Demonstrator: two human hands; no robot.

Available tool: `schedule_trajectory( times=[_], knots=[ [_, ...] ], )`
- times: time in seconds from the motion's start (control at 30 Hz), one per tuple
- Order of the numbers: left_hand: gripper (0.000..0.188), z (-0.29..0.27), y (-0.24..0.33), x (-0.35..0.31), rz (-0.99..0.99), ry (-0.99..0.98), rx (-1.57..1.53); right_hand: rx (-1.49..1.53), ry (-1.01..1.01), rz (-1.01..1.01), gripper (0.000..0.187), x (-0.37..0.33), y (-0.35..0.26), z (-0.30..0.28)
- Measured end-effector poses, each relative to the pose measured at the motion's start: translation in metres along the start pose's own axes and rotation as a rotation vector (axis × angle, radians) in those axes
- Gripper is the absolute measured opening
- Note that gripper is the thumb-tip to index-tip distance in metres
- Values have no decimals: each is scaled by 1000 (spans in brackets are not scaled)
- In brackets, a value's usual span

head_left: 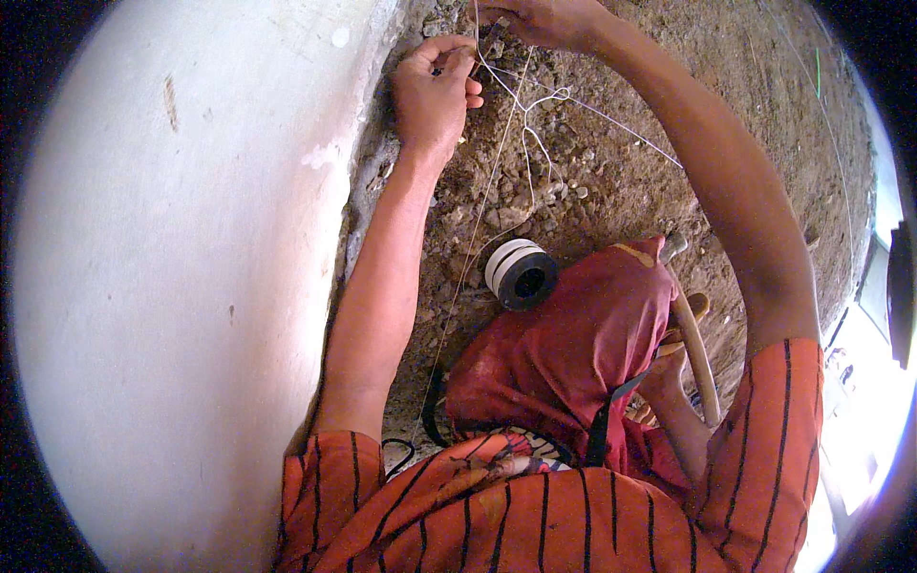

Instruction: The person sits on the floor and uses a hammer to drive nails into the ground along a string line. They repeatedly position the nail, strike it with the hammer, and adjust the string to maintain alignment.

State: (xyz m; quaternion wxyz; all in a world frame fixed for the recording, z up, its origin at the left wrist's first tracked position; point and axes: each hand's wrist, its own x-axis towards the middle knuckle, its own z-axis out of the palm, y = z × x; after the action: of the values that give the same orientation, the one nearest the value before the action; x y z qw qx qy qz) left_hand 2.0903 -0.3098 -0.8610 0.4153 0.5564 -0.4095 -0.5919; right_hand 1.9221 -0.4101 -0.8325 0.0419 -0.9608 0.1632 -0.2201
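My left hand (435, 100) is beside the wall's foot, thumb and forefinger pinched at a thin white string (522, 105). At the top edge, partly cut off, my right hand (549, 21) has its fingers curled by the upper end of the same string; what they grip is hidden. Below my hands the string hangs in loose loops and kinks over the soil. One strand runs down toward a black spool (523, 274) with white bands, which rests against my red-clad knee (564, 334).
A pale smooth wall (191, 267) stands close along my left. Rough brown soil with small stones (611, 162) covers the ground. Taut thin lines cross above it. A tool with a curved wooden handle (699, 358) leans beside my right leg.
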Motion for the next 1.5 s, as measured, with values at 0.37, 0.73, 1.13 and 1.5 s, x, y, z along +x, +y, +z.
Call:
schedule_trajectory(
  times=[0.37,0.73,1.13,1.5],
  knots=[
    [34,0,0,-14,97,-24,245,158,76,495,9,-19,-37,-16],
    [32,-3,-19,-4,154,-63,245,1616,841,1091,24,31,-77,-62],
    [35,-9,-3,-18,186,-19,401,902,368,1746,30,-47,-270,-196],
    [33,-6,-2,-19,224,-26,344,290,-262,1404,26,-9,-350,-141]
  ],
)
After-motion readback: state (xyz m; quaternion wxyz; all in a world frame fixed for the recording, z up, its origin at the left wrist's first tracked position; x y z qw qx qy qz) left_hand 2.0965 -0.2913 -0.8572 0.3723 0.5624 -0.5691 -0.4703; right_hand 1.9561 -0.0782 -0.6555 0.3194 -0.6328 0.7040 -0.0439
